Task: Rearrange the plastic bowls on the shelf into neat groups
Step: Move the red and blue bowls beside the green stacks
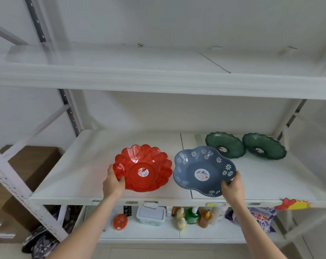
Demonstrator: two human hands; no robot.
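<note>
We begin with the white shelf [80,165], whose middle board runs under and past both our hands and carries every bowl. On it we count four plastic bowls: one blue, one red, two green. The blue bowl [203,163], lobed and flower-printed, lies just ahead of our right hand [233,186], which clamps its near right rim. The red bowl [145,161], scalloped and translucent, lies just ahead of our left hand [112,183], which clamps its near left rim. These two sit side by side between the hands, rims nearly touching. We judge each is held by its outer edge so it can be slid or lifted to its own spot. The first green bowl [224,143] and second green bowl [264,144] sit farther back, beyond the right hand. Side by side, they read as a finished pair, so neither hand is on them. Each bowl bears one round sticker [143,172] at its centre, four in all.
</note>
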